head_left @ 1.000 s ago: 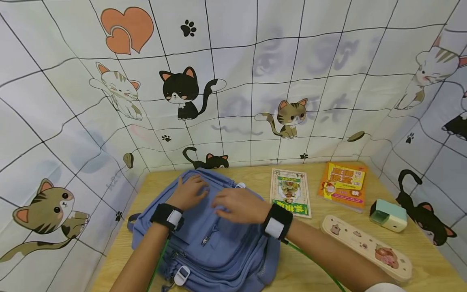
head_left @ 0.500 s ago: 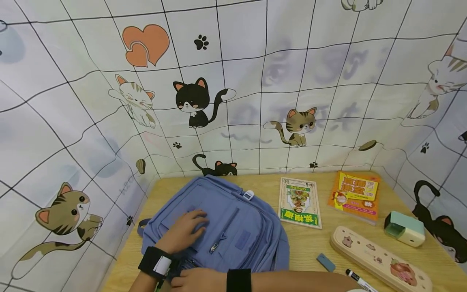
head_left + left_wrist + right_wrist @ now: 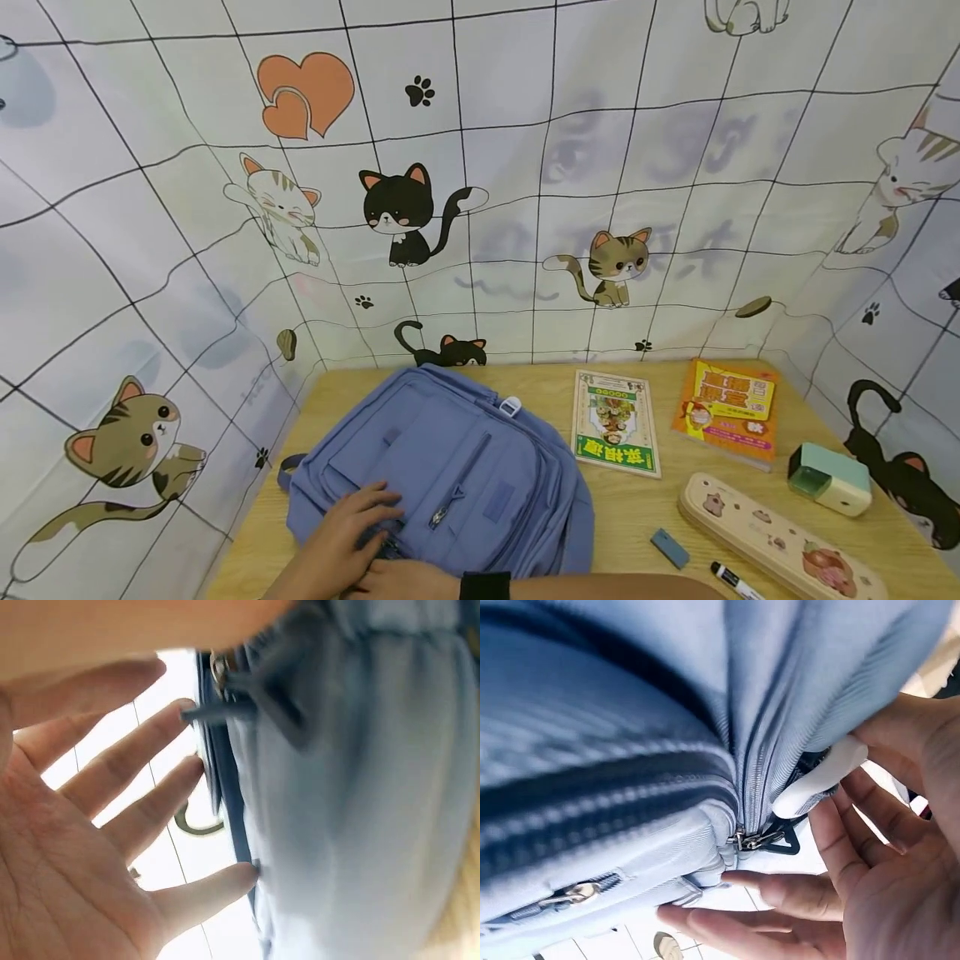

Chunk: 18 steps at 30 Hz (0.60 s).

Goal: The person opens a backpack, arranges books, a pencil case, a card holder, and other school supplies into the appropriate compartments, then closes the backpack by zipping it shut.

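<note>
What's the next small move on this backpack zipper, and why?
Probably pinch the white zipper pull with the right hand: it lies beside those open fingers, ungripped, and the zipper looks closed. The left hand rests flat on the blue backpack, steadying it.

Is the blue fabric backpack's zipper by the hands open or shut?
Shut where visible: on the blue fabric backpack, the zipper shows its teeth meshed up from the slider in the right wrist view. Its remaining length is hidden.

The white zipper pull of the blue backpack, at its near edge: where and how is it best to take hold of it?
Likely pinch the white zipper pull across its flat rubbery tab with thumb and forefinger, coming from the backpack's near edge. It sticks out free of the fabric, beside the right hand, whose open fingers lie just under it.
</note>
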Motion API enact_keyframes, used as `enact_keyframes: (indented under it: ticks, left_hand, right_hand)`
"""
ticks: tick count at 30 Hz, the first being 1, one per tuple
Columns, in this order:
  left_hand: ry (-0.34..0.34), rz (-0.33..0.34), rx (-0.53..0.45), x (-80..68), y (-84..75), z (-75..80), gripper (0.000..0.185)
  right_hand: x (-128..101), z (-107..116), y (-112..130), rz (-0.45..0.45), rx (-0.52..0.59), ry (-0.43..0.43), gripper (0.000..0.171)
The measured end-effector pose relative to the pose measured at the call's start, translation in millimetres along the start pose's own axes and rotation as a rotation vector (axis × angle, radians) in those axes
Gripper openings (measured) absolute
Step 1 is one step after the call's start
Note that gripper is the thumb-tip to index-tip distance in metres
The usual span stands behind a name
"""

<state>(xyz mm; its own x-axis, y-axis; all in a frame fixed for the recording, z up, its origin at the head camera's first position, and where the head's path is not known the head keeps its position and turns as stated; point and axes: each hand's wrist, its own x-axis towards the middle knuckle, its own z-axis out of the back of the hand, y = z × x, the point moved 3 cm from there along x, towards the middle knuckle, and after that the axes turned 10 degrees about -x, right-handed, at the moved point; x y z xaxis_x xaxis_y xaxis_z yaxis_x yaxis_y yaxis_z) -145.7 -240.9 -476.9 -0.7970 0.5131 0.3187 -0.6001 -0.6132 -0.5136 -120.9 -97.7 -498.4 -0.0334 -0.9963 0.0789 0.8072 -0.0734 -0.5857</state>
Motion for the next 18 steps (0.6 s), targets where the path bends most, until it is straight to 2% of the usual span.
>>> enact_keyframes:
  ticks: [3, 7, 11, 15, 18]
  left_hand:
    - [-0.020, 0.059, -0.052, -9.1, 2.6, 4.7, 0.042]
    - [-0.036, 0.140, -0.086, -13.7, 3.6, 7.0, 0.044]
    - [-0.041, 0.160, -0.124, -19.1, 7.1, 4.6, 0.043]
    - [-0.023, 0.189, -0.211, -22.9, 14.3, 1.7, 0.043]
    - [-0.013, 0.203, -0.255, -23.8, 19.7, 0.1, 0.042]
  right_hand:
    - [2.0, 0.1, 2.4, -0.012, -0.050, -0.019, 0.033]
    - [3.3, 1.1, 1.1, -0.013, -0.075, -0.006, 0.029]
    - [5.4, 2.4, 3.1, 0.025, -0.091, 0.020, 0.033]
    - [6.6, 3.5, 4.8, 0.093, -0.148, 0.040, 0.037]
    - [5.1, 3.7, 5.0, 0.114, -0.141, 0.032, 0.036]
